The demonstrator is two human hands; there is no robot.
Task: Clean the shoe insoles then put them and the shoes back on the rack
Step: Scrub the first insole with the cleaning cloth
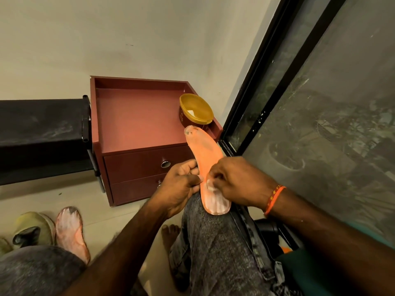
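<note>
Head view shows a dark glass door [320, 124] filling the right side, next to the red-brown cabinet [136, 133]. To the left of the cabinet, touching its side, stands a black shoe rack [42, 133]. The person's knee in grey jeans [213, 242] rises in front of the cabinet. On this knee lies an orange insole [205, 154], its heel covered with white smear, its toe reaching up to the cabinet's right front corner. The left hand [181, 186] pinches the insole's left edge with thumb and curled fingers; the right hand [233, 182] is curled on the insole's right part and seems to press something small and white – I cannot tell what. Left of the cabinet, on the floor, lie a second insole [70, 231] and an olive shoe [34, 229]. On the cabinet's top – a yellow-lidded tub [195, 111].
</note>
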